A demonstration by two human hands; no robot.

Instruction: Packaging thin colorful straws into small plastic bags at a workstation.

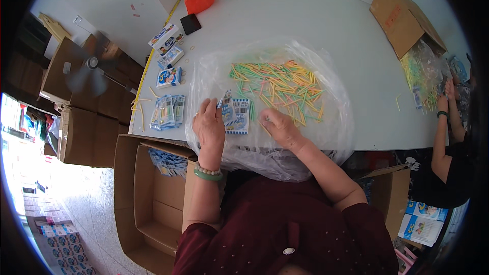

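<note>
My right fingers (270, 116) curl in a pinch, on what I can't tell; my left fingers (212, 107), hold unclear, bend just beside printed packets (239, 118). Beyond both, many loose straws (294, 78) remain; leftward, stacked packets (165, 112) seem already set aside.

I can't make out what the curled fingers of the right hand (280, 129) hold, if anything; they hide it. The left hand (208, 127) covers the near edge of some small packets (237, 117). The fan's blades (81, 74) blur, and the dark rim cuts off the co-worker (441, 159).
</note>
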